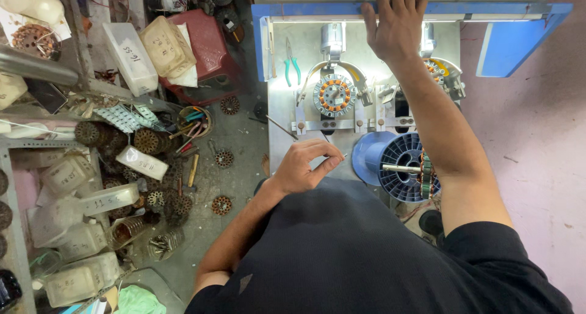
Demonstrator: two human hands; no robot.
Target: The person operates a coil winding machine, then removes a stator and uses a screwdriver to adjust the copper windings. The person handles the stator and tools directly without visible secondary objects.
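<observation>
At the upper middle of the frame the right hand (395, 26) lies flat with fingers spread against the blue top edge of the winding machine (287, 10), gripping nothing, while the left hand (305, 166), just below centre, is closed in a pinch, thumb against the curled forefinger, on what looks like a thin wire or pin end whose tip shows at its right; the view is too small to be sure which. The stator (334, 96) with its ring of orange-and-dark slots sits clamped in the machine's left station, above the left hand and left of the right forearm, and a second stator (436, 72) is half hidden behind that forearm at the right station. A blue wire spool (390, 166) lies on its side at centre right, touching the forearm's lower stretch. To do this step well, I judge the pinched piece should be kept taut and low, led straight toward the clamped stator without snagging on the green-handled pliers (292, 64) resting upper left on the metal bed, and the spread hand should stay clear of the winding heads. At the left of the frame, loose stator cores (148, 141) and plastic boxes (130, 56) crowd the floor, well apart from both hands.
</observation>
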